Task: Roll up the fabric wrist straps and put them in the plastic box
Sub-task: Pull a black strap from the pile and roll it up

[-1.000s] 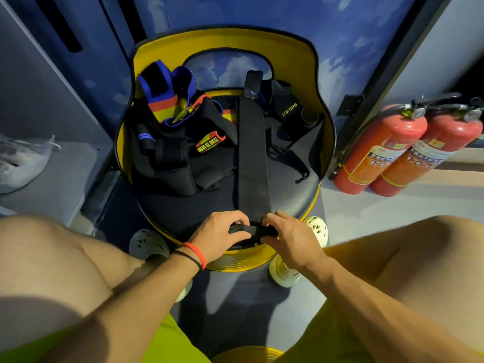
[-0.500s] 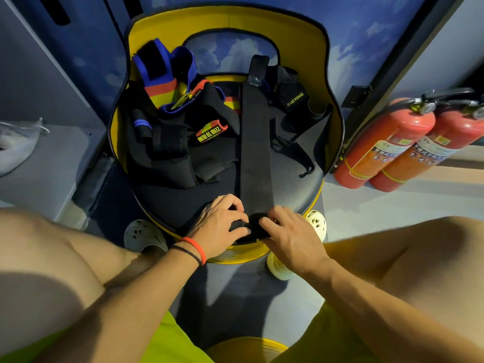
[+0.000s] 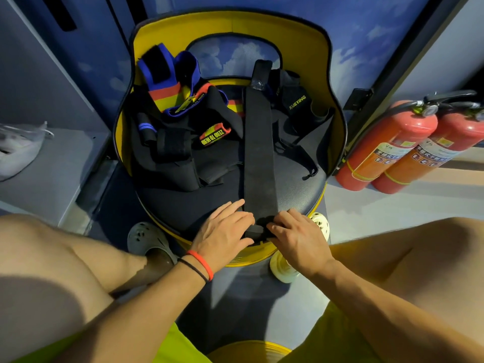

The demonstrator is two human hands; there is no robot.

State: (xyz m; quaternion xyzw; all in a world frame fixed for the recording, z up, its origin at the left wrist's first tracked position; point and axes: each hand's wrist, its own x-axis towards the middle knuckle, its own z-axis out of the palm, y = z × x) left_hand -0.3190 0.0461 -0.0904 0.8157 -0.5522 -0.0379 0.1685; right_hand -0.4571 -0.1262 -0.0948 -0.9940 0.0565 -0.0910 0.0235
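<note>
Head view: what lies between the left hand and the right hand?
The rolled near end of the long strap lies between the left hand and the right hand, at the front edge of the seat, as the head view shows.

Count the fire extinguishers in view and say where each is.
2. The left extinguisher stands on the floor just right of the yellow chair; the right extinguisher sits beside it, touching. More could be offscreen.
</note>
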